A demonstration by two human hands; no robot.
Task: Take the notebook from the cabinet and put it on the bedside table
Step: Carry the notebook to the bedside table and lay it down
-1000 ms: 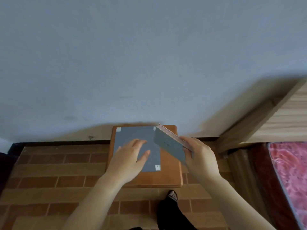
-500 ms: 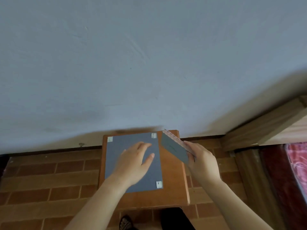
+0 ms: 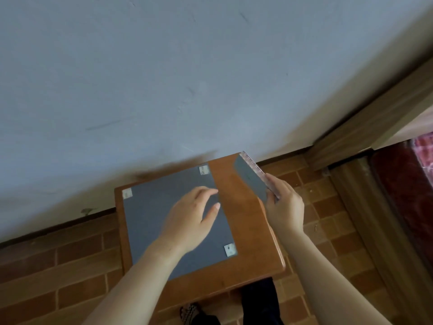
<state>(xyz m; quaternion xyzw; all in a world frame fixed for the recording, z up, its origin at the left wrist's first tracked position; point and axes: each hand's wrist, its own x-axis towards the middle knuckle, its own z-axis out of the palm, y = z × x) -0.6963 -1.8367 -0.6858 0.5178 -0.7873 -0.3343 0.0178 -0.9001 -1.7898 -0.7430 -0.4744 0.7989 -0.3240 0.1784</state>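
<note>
Closer now, right hand gripping tilted notebook, left hand spread over bedside table

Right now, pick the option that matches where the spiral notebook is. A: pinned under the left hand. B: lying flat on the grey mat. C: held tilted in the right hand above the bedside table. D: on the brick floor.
C: the right hand grips the notebook at an angle over the bedside table, while the left hand is over the grey mat.
</note>
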